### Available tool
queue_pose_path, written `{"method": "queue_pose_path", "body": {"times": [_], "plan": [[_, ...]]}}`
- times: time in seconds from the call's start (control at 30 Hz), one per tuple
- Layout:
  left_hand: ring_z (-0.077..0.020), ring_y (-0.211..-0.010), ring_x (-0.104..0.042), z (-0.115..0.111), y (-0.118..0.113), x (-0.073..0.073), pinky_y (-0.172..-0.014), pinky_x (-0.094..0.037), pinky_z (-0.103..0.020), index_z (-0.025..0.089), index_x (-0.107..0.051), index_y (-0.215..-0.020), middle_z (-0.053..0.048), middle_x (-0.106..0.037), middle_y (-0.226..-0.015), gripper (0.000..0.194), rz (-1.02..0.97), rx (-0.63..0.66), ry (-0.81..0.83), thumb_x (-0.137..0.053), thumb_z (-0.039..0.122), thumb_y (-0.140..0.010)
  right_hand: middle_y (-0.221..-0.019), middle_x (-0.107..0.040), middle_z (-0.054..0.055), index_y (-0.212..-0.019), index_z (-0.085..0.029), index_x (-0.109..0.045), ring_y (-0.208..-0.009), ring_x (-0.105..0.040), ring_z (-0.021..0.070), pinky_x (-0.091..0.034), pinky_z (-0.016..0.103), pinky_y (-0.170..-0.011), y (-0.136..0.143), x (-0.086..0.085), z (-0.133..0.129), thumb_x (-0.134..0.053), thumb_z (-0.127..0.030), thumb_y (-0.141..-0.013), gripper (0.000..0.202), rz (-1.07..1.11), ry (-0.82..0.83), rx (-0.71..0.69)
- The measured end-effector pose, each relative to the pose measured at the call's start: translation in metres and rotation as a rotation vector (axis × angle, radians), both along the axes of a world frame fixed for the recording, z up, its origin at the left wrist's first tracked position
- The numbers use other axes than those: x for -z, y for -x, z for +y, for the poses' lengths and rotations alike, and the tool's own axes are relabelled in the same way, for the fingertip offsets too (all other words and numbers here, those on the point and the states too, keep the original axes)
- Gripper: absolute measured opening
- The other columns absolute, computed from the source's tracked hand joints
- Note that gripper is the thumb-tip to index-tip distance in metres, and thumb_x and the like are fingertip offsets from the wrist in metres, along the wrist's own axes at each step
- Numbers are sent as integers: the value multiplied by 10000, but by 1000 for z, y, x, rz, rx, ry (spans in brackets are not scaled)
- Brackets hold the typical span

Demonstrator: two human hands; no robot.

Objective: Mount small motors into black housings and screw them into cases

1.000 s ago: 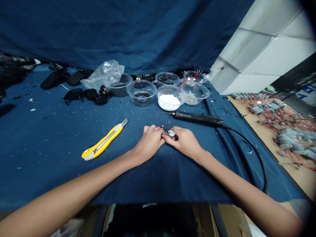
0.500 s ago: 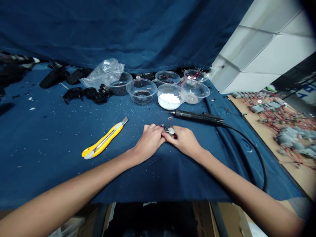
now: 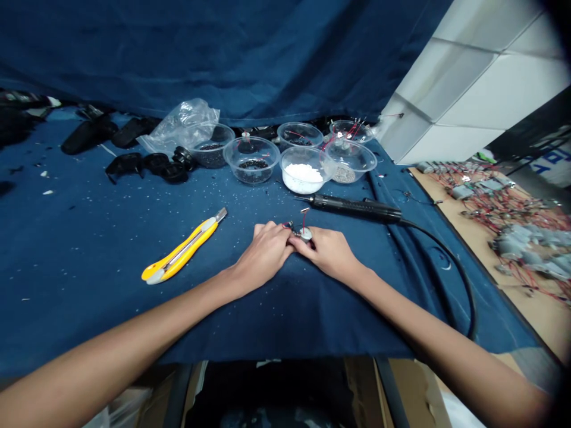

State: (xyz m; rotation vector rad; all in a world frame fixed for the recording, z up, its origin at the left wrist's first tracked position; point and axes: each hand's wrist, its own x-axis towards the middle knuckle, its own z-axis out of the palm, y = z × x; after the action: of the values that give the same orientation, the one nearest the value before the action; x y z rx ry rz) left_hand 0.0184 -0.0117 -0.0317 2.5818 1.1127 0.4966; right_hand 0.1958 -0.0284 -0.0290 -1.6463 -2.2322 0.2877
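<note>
Between my two hands, near the middle of the blue cloth, is a small round grey part (image 3: pixel 306 233) with a red wire standing up from it. My right hand (image 3: pixel 329 248) is closed on this part, thumb and fingers at its sides. My left hand (image 3: pixel 266 252) is closed too, its fingertips at small dark pieces and wires beside the grey part; exactly what it pinches is hidden. The thumbs lie close together. A yellow utility knife (image 3: pixel 185 248) lies to the left of my hands, and a black electric screwdriver (image 3: pixel 354 207) lies just beyond my right hand.
Clear plastic bowls (image 3: pixel 252 169) of small parts stand at the back, one holding white bits (image 3: pixel 303 177). Black plastic parts (image 3: pixel 125 164) and a plastic bag (image 3: pixel 181 126) are at back left. Many wired grey parts (image 3: pixel 521 238) cover a board at right. The screwdriver's cable (image 3: pixel 459 267) curves toward the front edge.
The view has shifted slightly, so most things appear a little further left and up. The grey part now shows its round face more fully between my fingers. Both hands keep their hold.
</note>
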Motion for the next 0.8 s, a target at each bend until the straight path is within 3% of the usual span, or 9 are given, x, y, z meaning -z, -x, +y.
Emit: {"method": "queue_pose_path", "body": {"times": [0.8], "plan": [[-256,-1010,-525,6,1,6,-899,-367,-412,146,-609,-965,-102,-637,-1047,178,-27,15,49,-468,252,-940,-703,-635,37,-763,-163,-570,-622,-582,161,-257,280,-557,3,-4,-1,-395,-493,-975,429,-117,14,-61]]}}
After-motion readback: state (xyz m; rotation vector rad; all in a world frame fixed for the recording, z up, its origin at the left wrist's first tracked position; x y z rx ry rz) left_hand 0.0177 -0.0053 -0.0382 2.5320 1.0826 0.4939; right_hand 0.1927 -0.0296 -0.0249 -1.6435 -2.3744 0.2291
